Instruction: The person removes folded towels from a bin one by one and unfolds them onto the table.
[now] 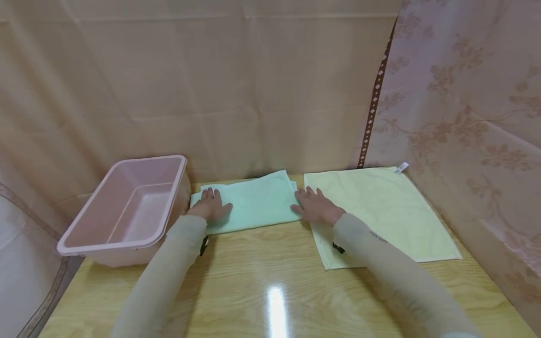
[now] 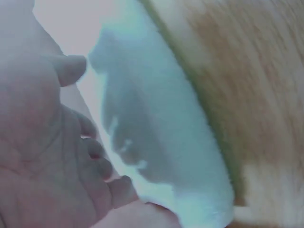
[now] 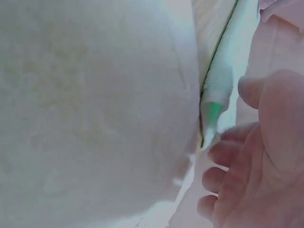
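Note:
A mint-green towel (image 1: 258,202), folded into a long flat strip, lies on the table close to the back curtain. Over its left end is my left hand (image 1: 210,206), fingers straight and thumb spread toward the middle. The left wrist view shows that palm beside the towel (image 2: 156,109), its shadow falling on the cloth. My right hand (image 1: 316,207) is at the strip's right end, fingers extended. In the right wrist view, its fingertips are near the towel's folded end (image 3: 221,80). A pale yellow towel (image 1: 380,206) lies spread flat under the right wrist.
A pink plastic basin (image 1: 122,245) stands at the left, close to the left forearm. Behind the wooden table (image 1: 245,272) hangs a beige curtain (image 1: 211,94), and a flowered cloth (image 1: 473,117) hangs on the right. A white tag (image 1: 401,167) sticks out from the yellow towel's far corner.

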{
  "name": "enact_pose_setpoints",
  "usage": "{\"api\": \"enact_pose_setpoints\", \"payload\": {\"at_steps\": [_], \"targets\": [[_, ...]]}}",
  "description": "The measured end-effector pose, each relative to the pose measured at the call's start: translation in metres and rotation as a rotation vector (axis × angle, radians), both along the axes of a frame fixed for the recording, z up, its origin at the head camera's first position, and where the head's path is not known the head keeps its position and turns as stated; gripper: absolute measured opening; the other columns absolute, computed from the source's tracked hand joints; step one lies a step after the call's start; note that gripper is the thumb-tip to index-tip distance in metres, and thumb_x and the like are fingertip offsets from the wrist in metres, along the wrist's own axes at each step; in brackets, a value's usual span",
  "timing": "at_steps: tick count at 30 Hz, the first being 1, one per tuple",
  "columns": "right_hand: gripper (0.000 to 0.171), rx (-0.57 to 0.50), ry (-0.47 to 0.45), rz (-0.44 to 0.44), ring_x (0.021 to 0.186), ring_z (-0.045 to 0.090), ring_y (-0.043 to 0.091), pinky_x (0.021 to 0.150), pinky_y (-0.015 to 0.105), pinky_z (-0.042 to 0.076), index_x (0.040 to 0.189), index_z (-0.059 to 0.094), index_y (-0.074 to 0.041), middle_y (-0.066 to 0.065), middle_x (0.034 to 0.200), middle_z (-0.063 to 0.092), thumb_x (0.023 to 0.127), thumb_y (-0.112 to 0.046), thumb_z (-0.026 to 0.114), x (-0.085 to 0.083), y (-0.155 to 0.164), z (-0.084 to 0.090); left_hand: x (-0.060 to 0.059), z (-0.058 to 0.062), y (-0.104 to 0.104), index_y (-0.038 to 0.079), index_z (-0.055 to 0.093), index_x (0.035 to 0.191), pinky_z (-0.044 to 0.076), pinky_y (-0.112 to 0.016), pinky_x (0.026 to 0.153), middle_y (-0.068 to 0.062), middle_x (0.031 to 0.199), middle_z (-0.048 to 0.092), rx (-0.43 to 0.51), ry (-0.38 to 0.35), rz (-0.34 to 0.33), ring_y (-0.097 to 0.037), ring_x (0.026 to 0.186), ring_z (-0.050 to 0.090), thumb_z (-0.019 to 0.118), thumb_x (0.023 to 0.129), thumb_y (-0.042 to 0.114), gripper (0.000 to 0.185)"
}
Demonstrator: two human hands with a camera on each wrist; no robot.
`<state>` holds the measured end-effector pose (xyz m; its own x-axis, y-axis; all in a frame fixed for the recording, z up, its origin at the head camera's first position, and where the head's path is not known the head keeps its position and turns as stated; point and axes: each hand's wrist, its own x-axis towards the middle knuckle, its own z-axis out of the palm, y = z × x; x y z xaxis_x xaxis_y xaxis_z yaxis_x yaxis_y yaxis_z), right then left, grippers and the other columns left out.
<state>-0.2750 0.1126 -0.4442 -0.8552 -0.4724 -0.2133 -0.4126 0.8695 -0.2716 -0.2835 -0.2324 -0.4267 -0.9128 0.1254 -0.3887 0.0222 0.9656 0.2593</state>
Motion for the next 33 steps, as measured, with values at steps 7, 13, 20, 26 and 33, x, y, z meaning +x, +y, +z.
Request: {"api": "enact_pose_setpoints", "payload": {"at_steps": [7,13,20,26,33], "targets": [[0.081,-0.003,0.032,-0.023,0.153,0.006,0.041,0.121,0.057,0.002,0.16,0.012,0.004,0.02,0.166,0.014,0.108,-0.055,0.033,-0.012,-0.006,-0.002,-0.018,-0.024,-0.01,-0.012,0.001,0.156,0.0,-0.063,0.118,-0.035,0.162,-0.008,0.053,0.067,-0.07,-0.048,0.15,-0.01,0.029,0.105,0.058,0.092],[0.08,0.037,0.017,-0.021,0.153,0.006,0.04,0.121,0.057,0.005,0.161,0.015,0.0,0.019,0.167,0.014,0.107,-0.056,0.033,-0.023,-0.006,-0.006,-0.014,-0.024,-0.008,-0.012,-0.001,0.156,-0.001,-0.063,0.118,-0.035,0.162,-0.01,0.085,0.048,-0.084,-0.049,0.149,-0.012,0.027,0.104,0.061,0.094],[0.079,0.101,0.024,-0.03,0.154,0.004,0.039,0.121,0.056,0.003,0.162,0.014,-0.001,0.016,0.168,0.012,0.107,-0.056,0.028,-0.026,-0.01,-0.002,-0.02,-0.031,-0.013,-0.005,-0.007,0.158,-0.004,-0.059,0.119,-0.028,0.164,-0.012,0.065,0.031,-0.076,-0.043,0.151,-0.014,0.023,0.103,0.064,0.093],[0.08,0.133,0.005,-0.042,0.154,0.003,0.036,0.122,0.054,0.003,0.162,0.011,-0.003,0.014,0.169,0.01,0.107,-0.058,0.027,-0.024,-0.011,-0.001,-0.025,-0.044,-0.016,-0.002,-0.009,0.159,-0.006,-0.059,0.119,-0.026,0.165,-0.014,0.072,0.027,-0.074,-0.042,0.151,-0.016,0.02,0.098,0.073,0.101],[0.081,0.136,-0.024,-0.031,0.155,0.001,0.035,0.122,0.053,0.003,0.162,0.008,-0.004,0.013,0.169,0.007,0.107,-0.06,0.026,-0.026,-0.011,0.0,-0.014,-0.024,-0.011,-0.006,-0.006,0.158,-0.004,-0.059,0.12,-0.029,0.164,-0.012,0.053,0.003,-0.083,-0.044,0.151,-0.013,0.022,0.102,0.066,0.096]]}}
